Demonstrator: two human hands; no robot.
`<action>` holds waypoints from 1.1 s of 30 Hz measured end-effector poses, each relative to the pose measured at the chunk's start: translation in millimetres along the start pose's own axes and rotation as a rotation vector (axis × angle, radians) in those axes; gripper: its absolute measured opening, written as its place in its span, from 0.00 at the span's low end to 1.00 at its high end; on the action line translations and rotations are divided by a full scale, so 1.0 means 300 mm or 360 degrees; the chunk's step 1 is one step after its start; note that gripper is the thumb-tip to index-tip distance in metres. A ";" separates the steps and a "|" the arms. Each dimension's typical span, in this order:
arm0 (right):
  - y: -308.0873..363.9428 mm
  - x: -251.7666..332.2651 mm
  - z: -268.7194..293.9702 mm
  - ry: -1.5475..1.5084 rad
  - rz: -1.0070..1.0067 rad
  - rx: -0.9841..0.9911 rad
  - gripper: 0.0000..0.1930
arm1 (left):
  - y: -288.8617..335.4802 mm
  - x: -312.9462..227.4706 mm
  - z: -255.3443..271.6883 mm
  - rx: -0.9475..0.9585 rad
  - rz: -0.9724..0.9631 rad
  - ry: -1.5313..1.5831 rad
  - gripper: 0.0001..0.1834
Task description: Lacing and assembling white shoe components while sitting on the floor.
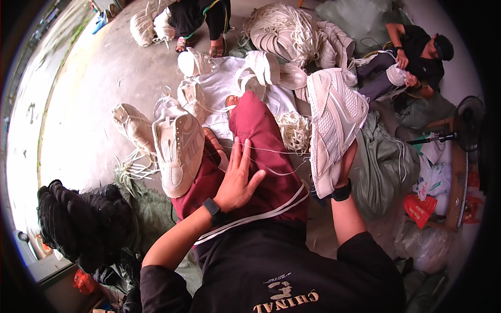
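A cream sneaker upper (336,120) with mesh panels is held up on the right by my right hand (348,163), whose fingers are largely hidden behind it. My left hand (237,180) is over my maroon-trousered lap, its fingers stretched out. Thin white thread (271,151) runs from near the left fingertips toward the held upper. Beside my left thigh leans a second cream upper (180,151), its row of eyelets showing. Whether the thread is caught between my left fingers is too fine to make out.
More cream uppers (194,96) lie around a white cloth (219,73) ahead. A coil of cream cord (293,131) sits beyond my knees. Black bundles (83,221) are at left, a green sack (386,161) and a fan (468,116) at right. A co-worker (422,57) handles an upper; another person's legs (209,21) show ahead.
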State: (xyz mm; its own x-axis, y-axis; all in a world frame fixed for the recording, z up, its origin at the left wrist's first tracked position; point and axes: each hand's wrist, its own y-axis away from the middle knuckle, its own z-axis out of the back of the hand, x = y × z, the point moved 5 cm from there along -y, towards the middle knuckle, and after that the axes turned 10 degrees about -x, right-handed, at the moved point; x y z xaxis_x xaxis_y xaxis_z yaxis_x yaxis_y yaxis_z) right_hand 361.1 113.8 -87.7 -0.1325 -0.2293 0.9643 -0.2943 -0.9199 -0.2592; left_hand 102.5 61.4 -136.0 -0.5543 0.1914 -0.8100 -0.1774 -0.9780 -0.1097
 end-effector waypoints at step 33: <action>0.077 -0.017 -0.140 -0.0244 -0.0171 0.0066 0.22 | 0.049 0.183 0.065 0.0049 0.0303 0.0259 0.45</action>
State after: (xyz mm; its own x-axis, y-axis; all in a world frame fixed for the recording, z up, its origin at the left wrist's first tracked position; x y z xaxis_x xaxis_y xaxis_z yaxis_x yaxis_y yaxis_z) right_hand 315.2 107.0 -101.1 0.0441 -0.1720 0.9841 -0.2590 -0.9534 -0.1550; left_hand 53.6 59.3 -170.7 -0.4422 -0.0145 -0.8968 -0.1084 -0.9917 0.0695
